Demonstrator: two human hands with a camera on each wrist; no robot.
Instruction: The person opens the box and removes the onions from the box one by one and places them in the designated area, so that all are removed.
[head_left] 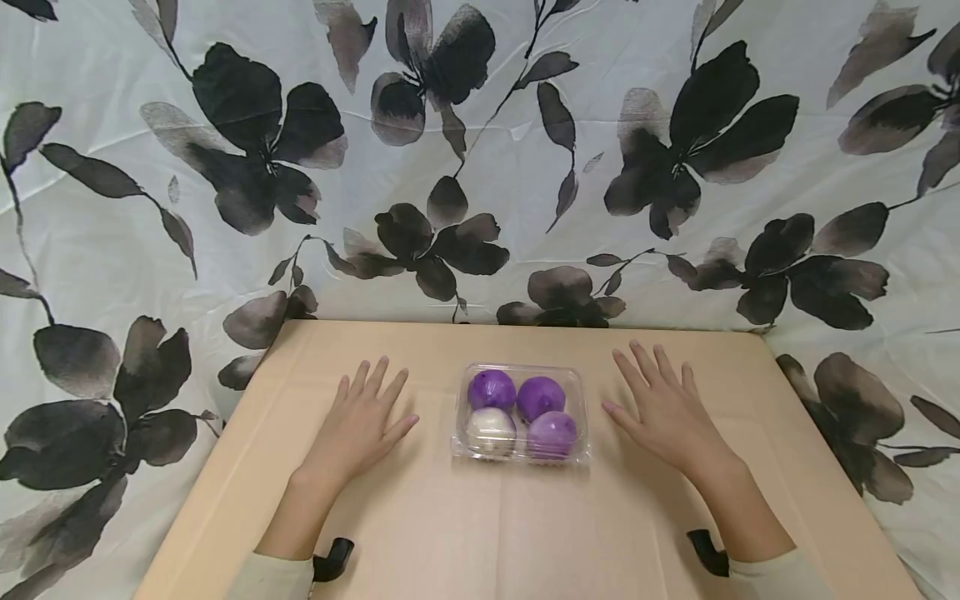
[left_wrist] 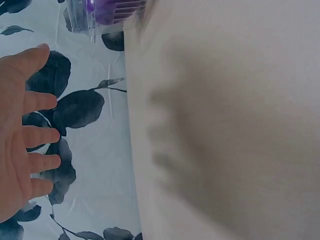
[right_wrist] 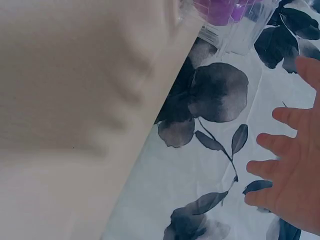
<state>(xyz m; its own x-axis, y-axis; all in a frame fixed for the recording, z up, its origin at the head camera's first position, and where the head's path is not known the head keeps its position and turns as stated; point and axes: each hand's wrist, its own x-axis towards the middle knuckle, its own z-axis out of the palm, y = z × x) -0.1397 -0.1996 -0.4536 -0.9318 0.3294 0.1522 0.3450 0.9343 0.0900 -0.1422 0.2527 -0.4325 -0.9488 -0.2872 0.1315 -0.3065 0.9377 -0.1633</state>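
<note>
A clear plastic box sits on the table between my hands, holding three purple balls and one white ball. To its left, my left hand hovers with straight, spread fingers and holds nothing. On the other side my right hand is held the same way, palm down and apart from the box. Both wrist views catch only part of the box, at the top edge, with purple showing through; spread fingers appear in the left wrist view and fingers in the right one.
The light wooden table ends at a straight far edge. Behind it and at both sides hangs a white cloth printed with dark flowers. A black wrist mount shows under the left forearm, another under the right.
</note>
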